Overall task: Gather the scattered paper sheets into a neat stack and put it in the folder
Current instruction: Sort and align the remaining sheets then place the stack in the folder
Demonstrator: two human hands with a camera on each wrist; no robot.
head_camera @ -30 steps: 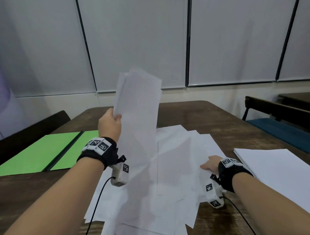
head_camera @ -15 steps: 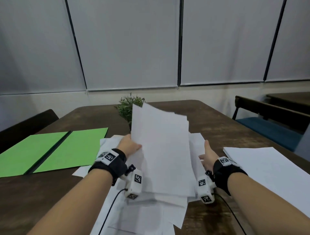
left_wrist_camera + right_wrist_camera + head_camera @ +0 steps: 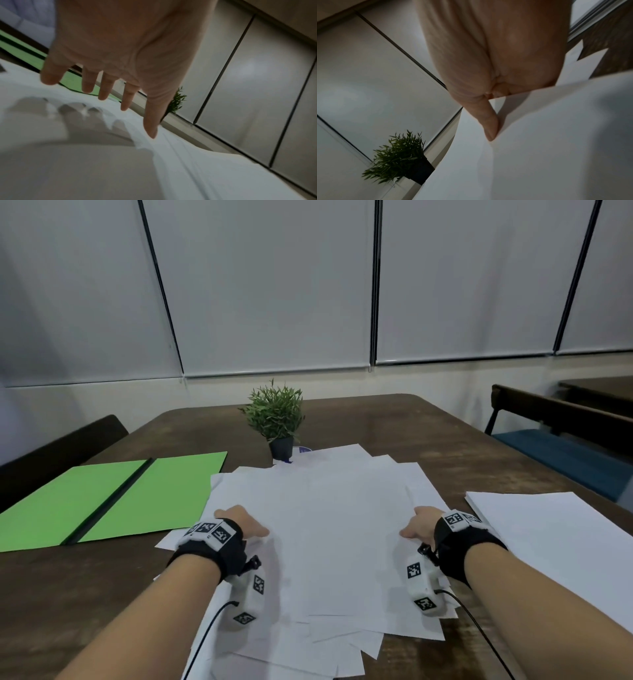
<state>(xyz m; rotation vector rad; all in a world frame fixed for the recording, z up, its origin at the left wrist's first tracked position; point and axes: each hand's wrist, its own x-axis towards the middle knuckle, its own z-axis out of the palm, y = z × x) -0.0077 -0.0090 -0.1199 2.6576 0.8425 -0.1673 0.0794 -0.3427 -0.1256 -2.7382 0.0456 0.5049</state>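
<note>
White paper sheets (image 3: 329, 529) lie in a loose, fanned pile on the middle of the brown table (image 3: 445, 440). My left hand (image 3: 239, 520) hovers over the pile's left side with straight, spread fingers (image 3: 104, 88); only the thumb tip touches the paper (image 3: 188, 169). My right hand (image 3: 419, 523) is at the pile's right edge. In the right wrist view its thumb (image 3: 488, 125) lies on the paper (image 3: 547, 148) while its other fingers are hidden beneath a raised sheet edge. The green folder (image 3: 113, 501) lies open and flat at the left.
A small potted plant (image 3: 277, 419) stands just beyond the pile's far edge. A separate neat stack of white paper (image 3: 555, 546) lies at the right, close to my right forearm. Dark chairs stand at the left and right of the table.
My left hand brought the lifted bunch of sheets down onto the pile and let go. The plant, hidden before, now shows. My right hand stayed at the pile's right edge.
</note>
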